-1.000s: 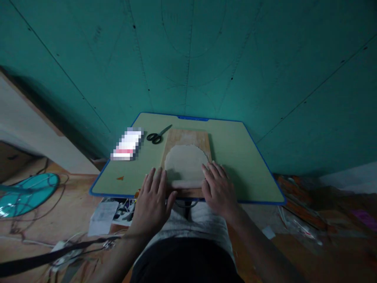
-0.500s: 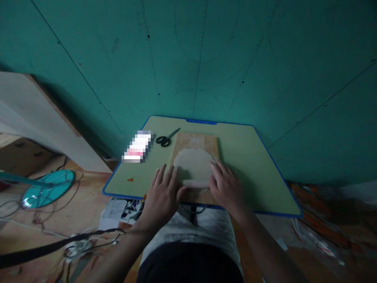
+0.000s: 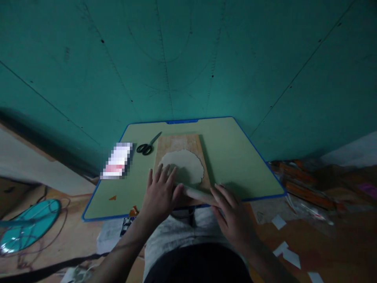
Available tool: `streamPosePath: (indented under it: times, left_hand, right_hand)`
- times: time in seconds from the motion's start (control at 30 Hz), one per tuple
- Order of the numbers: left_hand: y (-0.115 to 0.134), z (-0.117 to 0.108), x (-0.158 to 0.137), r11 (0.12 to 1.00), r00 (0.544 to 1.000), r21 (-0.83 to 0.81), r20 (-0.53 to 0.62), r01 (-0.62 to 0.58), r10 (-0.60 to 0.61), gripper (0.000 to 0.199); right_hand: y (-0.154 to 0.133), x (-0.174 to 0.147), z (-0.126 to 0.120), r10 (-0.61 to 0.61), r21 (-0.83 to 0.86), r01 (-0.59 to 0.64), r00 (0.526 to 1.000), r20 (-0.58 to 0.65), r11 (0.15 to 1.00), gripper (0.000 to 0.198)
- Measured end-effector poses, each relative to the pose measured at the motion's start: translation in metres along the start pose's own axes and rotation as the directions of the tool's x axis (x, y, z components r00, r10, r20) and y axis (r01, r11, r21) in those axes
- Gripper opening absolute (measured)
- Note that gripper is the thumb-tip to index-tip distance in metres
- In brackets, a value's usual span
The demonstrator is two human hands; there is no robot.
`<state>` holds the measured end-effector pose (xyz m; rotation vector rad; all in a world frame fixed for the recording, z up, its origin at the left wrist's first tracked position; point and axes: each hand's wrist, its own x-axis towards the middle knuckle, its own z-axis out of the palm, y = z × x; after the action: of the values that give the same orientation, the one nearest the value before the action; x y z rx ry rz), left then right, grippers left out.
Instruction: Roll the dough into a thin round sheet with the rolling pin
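Note:
A flat round sheet of dough [image 3: 188, 167] with a ragged edge lies on a wooden board [image 3: 179, 142]. My left hand [image 3: 160, 194] is stretched out with fingers spread over the dough's left part, its palm and thumb at the left end of a pale rolling pin [image 3: 198, 194]. That end of the pin is hidden under the hand. My right hand [image 3: 231, 212] grips the pin's right end between thumb and fingers, at the near right of the board. The pin slants, its right end nearer to me.
The board rests on a pale green table [image 3: 235, 157] with a blue rim. Black-handled scissors [image 3: 149, 145] and a pixelated phone-like object [image 3: 117, 161] lie left of it. A small orange piece [image 3: 112, 198] is near the left edge. A green wall [image 3: 188, 70] stands behind.
The view has turned to the right. My right hand has drawn the pin's right end toward me and off the dough, so the pin now slants. The left hand stays beside the dough.

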<state>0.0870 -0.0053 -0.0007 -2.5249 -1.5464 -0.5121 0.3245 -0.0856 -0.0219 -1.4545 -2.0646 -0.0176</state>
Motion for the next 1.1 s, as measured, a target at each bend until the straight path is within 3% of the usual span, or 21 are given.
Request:
streamPosePath:
  times: [0.17,0.43,0.57,0.63,0.83,0.97,1.1]
  left_hand:
    - [0.016,0.003,0.041,0.999,1.000,0.051,-0.001,0.001,-0.001,0.045]
    - [0.028,0.015,0.083,0.992,0.993,0.052,0.030,-0.113,0.111,0.038]
    - [0.033,0.026,0.102,1.000,1.000,0.012,0.014,-0.025,0.025,0.041]
    - [0.035,0.025,0.100,1.000,1.000,-0.012,0.025,-0.004,0.004,0.044]
    - [0.036,0.012,0.079,0.996,0.995,-0.007,0.030,-0.090,0.090,0.044]
    - [0.046,0.015,0.092,0.997,0.997,-0.030,0.030,-0.067,0.068,0.045]
    - [0.054,0.009,0.071,1.000,0.999,-0.013,0.042,-0.010,0.011,0.052]
  right_hand:
    - [0.008,0.000,0.002,0.065,0.002,-0.065,0.996,-0.069,0.998,0.042]
    - [0.036,0.023,0.005,0.196,0.018,-0.196,0.975,-0.107,0.981,0.042]
    - [0.052,0.042,0.005,0.271,0.019,-0.271,0.958,-0.098,0.963,0.043]
    - [0.050,0.039,0.004,0.278,-0.001,-0.280,0.956,-0.093,0.960,0.043]
    - [0.033,0.017,0.004,0.194,0.009,-0.194,0.980,-0.044,0.981,0.042]
    - [0.055,0.035,0.004,0.277,-0.022,-0.280,0.957,-0.086,0.960,0.042]
    - [0.072,0.041,0.005,0.215,-0.003,-0.218,0.967,-0.134,0.976,0.039]
